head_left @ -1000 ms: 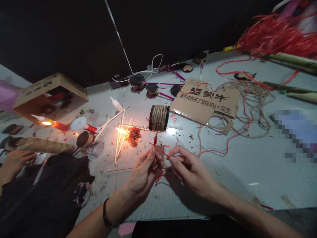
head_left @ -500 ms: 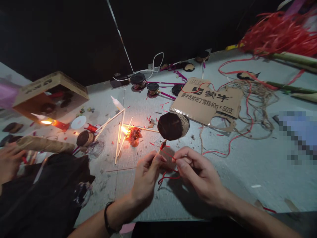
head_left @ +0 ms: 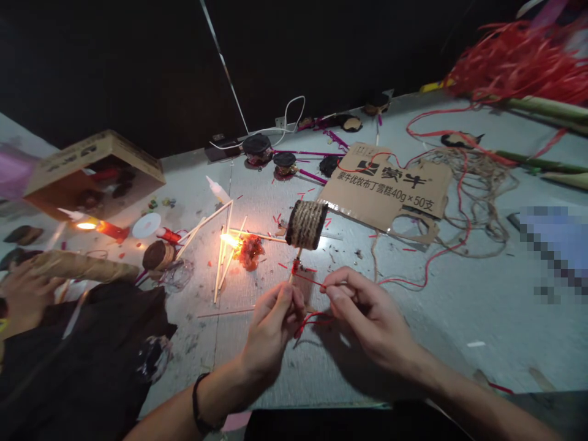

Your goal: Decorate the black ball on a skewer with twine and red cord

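My left hand pinches the thin wooden stick of a small rattle drum. The drum's head points away from me, and its side, wrapped in rough brown twine with dark rims, faces me. Red string is wound round the stick just under the drum. My right hand grips that string between thumb and fingers and holds it taut to the right of the stick. A loose loop of the string hangs between the hands above the table. A dark band circles my left wrist.
A lit red candle with melted wax burns among wooden sticks; another candle burns farther left. Behind lie flat cardboard, finished-looking drums and tangled twine. Another person's hand is at left, near a cardboard box.
The drum has turned on its stick from showing its dark face to showing its twine-wrapped side, and has shifted slightly left. The string between my hands now runs straighter.
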`<state>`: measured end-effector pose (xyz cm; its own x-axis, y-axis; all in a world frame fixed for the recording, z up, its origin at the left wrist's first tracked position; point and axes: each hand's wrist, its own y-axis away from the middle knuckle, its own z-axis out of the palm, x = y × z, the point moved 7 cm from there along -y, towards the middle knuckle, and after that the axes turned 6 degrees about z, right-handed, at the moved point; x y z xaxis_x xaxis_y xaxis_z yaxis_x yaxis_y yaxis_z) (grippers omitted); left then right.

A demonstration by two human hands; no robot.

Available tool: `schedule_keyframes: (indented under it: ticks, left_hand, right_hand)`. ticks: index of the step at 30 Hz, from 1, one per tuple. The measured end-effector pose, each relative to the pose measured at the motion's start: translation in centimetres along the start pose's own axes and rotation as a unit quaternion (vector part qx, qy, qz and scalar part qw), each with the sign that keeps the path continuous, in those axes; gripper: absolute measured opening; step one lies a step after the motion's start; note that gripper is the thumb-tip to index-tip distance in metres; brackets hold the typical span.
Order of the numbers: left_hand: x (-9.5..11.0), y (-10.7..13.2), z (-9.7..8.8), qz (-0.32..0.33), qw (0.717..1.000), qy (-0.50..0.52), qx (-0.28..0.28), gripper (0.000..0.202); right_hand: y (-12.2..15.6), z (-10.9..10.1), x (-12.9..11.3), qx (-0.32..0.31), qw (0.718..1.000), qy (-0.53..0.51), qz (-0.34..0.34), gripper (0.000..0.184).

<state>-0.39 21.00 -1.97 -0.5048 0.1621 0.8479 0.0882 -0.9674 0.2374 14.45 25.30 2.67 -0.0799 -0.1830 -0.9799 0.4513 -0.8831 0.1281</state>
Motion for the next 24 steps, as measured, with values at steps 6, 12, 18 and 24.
schedule_keyframes:
  ticks: [6, 12, 18, 24]
  left_hand:
    - [0.0, -0.1, 0.6, -0.016, 0.999, 0.03, -0.016, 0.052]
    - [0.3, -0.3, 1.0, -0.001, 0.998, 0.058, -0.037, 0.05]
    - [0.6, -0.1, 1.6, -0.018, 0.994, 0.096, -0.054, 0.049]
    - [0.6, 0.2, 1.7, -0.036, 0.991, 0.108, -0.069, 0.051]
  right_hand:
    - [-0.2, 0.0, -0.1, 0.01, 1.0, 0.008, 0.009, 0.022]
    - [-0.3, 0.0, 0.7, 0.009, 1.0, 0.007, 0.018, 0.024]
    - [-0.4, 0.1, 1.0, 0.009, 1.0, 0.011, 0.022, 0.027]
    - [-0.5, 0.1, 1.4, 0.004, 1.0, 0.01, 0.027, 0.031]
